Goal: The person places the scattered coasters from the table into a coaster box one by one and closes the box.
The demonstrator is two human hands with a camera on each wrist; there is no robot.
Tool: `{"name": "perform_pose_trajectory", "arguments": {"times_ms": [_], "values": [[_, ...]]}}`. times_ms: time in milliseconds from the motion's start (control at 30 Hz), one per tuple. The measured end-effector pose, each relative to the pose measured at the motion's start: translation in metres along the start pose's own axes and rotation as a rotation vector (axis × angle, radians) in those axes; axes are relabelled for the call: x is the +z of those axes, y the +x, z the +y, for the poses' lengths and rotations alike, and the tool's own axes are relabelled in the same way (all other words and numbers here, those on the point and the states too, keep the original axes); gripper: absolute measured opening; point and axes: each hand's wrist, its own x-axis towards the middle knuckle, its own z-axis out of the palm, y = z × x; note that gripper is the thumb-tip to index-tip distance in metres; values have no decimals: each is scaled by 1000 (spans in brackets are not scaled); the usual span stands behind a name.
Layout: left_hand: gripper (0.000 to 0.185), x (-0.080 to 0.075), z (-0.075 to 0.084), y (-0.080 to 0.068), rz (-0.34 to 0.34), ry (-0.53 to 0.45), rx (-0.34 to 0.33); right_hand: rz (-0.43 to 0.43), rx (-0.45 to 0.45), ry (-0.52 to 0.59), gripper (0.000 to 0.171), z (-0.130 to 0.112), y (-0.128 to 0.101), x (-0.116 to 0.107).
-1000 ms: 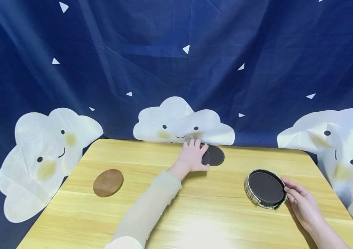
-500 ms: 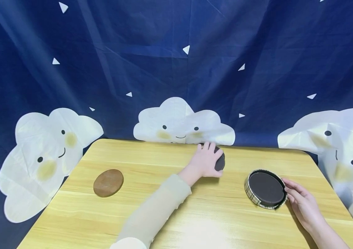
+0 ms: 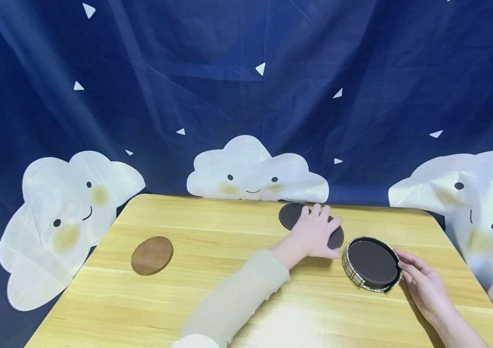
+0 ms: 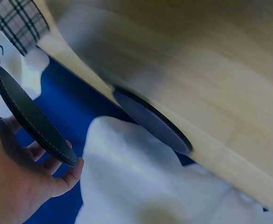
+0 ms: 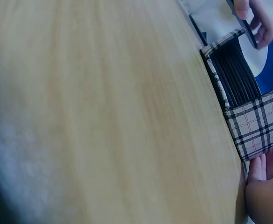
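The dark coaster (image 3: 336, 238) hung above the counter (image 3: 237, 270) beside the plaid holder (image 3: 371, 264), the left hand (image 3: 314, 234) in a curled grip around it. The right hand (image 3: 422, 282) touched the holder's rim, fingers relaxed. Another dark coaster (image 3: 290, 214) lay just behind.

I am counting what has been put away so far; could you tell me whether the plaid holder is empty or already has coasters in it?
Not empty: the plaid holder has dark coasters stacked in it, visible through its side gap.

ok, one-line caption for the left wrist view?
Left hand holds a dark round leather coaster; another lies on the wooden table.
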Motion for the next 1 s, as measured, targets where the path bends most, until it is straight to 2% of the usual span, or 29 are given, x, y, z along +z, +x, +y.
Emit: {"name": "perform_pose_trajectory", "arguments": {"times_ms": [500,767,1000], "values": [[81,-13,49,14,-14,20,59,7,-13,-18,53,1,0,0],[78,-15,73,19,-24,38,91,10,-2,-33,51,1,0,-1],[80,-13,90,23,-53,55,94,-29,-35,-12,53,2,1,-2]]}}
